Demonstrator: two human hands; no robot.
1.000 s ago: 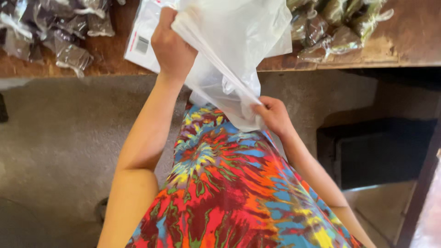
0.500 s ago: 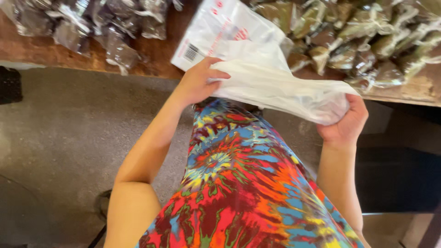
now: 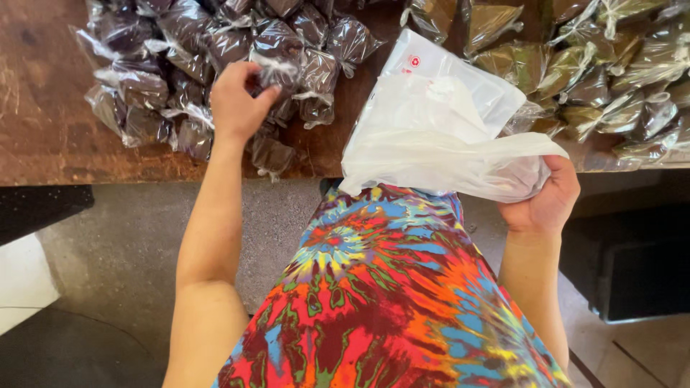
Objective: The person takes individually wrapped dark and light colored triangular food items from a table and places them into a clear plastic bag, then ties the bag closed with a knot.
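My right hand (image 3: 545,200) grips the bunched end of a thin white plastic bag (image 3: 438,147) that hangs at the front edge of the wooden table (image 3: 43,122). My left hand (image 3: 236,102) reaches over the table into a heap of small clear packets with dark purple-brown contents (image 3: 187,65). Its fingers close around one packet's twisted top (image 3: 277,68). A stack of flat white plastic bags (image 3: 460,79) lies on the table behind the held bag.
A second heap of clear packets with olive-brown contents (image 3: 604,65) covers the table's right side. Below the table edge are a grey floor (image 3: 115,251), a dark box (image 3: 632,266) at the right and a black object (image 3: 39,208) at the left.
My left hand let go of the white bag and moved left to the dark packets. The bag now hangs from my right hand alone. The view shifted up over the table.
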